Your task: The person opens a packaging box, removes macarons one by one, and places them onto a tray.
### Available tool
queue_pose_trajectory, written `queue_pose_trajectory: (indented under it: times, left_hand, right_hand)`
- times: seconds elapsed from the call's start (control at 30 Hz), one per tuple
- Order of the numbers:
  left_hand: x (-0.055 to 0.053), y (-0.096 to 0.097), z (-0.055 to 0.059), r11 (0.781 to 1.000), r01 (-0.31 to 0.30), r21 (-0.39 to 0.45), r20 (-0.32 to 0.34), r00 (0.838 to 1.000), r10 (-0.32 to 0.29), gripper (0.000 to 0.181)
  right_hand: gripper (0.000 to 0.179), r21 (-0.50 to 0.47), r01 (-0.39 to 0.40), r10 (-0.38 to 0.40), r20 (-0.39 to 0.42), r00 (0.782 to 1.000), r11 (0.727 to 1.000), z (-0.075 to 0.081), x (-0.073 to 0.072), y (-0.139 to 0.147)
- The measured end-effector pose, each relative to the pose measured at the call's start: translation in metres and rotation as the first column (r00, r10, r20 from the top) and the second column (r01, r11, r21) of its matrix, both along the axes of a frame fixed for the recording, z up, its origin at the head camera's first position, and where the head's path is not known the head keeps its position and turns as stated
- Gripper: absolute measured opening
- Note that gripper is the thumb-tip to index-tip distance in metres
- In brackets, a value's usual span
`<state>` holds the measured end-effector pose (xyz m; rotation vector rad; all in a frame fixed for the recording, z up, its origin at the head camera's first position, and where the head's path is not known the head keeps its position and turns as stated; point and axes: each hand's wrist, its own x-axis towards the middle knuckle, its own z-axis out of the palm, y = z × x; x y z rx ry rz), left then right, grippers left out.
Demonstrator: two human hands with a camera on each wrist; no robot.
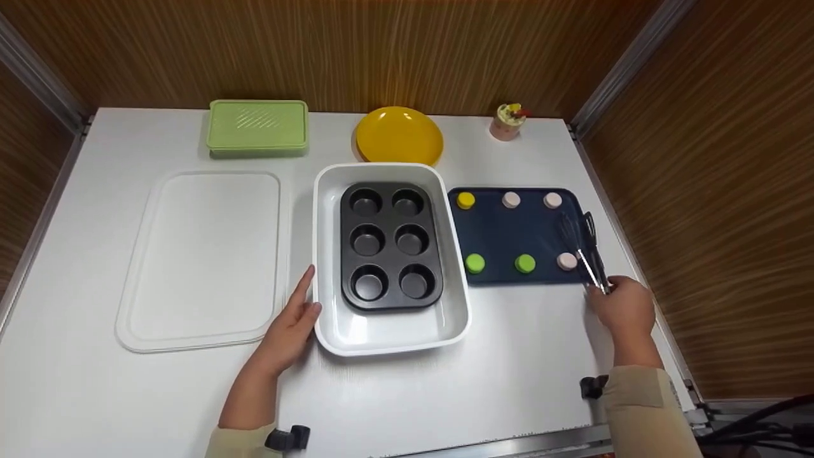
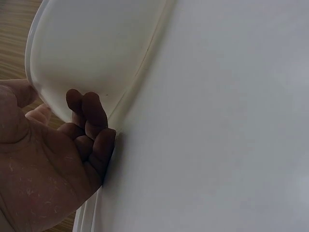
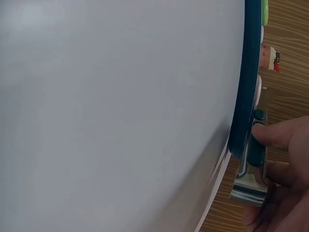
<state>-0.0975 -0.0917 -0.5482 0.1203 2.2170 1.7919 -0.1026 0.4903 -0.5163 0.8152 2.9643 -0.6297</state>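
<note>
My right hand (image 1: pixel 624 308) grips a pair of tongs (image 1: pixel 596 264) at the right end of a dark blue tray (image 1: pixel 502 235). Their bent metal end and teal grips (image 3: pixel 257 150) show in the right wrist view, the thumb pressing on one grip. In the head view their looped ends point away from me, beside and partly over the tray's edge. My left hand (image 1: pixel 289 331) lies along the left wall of a white rectangular tub (image 1: pixel 394 343), its index finger extended. Inside the tub sits a black muffin tin (image 1: pixel 390 210) with several cups, all bare.
Small yellow, green and pink round pieces (image 1: pixel 525 263) stand on the blue tray. A white lid (image 1: pixel 210 254) lies left of the tub. Along the back are a green lidded box (image 1: pixel 257 127), a yellow plate (image 1: pixel 399 135) and a decorated dessert cup (image 1: pixel 507 124). Wood-grain walls (image 1: pixel 731 191) border the table.
</note>
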Motion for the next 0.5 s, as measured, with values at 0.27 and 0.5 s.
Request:
queue_pose_trajectory:
  times: [0.27, 0.5]
  left_hand:
    - [0.001, 0.003, -0.002, 0.998, -0.043, -0.046, -0.011, 0.999, 0.042, 0.063]
    - [-0.004, 0.004, 0.004, 0.965, -0.219, -0.145, -0.100, 0.973, 0.206, 0.051]
  right_hand:
    - [0.052, 0.115, -0.050, 0.078, -0.250, 0.965, 0.992, 0.003, -0.005, -0.035]
    - [0.043, 0.231, -0.283, 0.355, -0.382, 0.854, 0.931, 0.005, -0.016, -0.101]
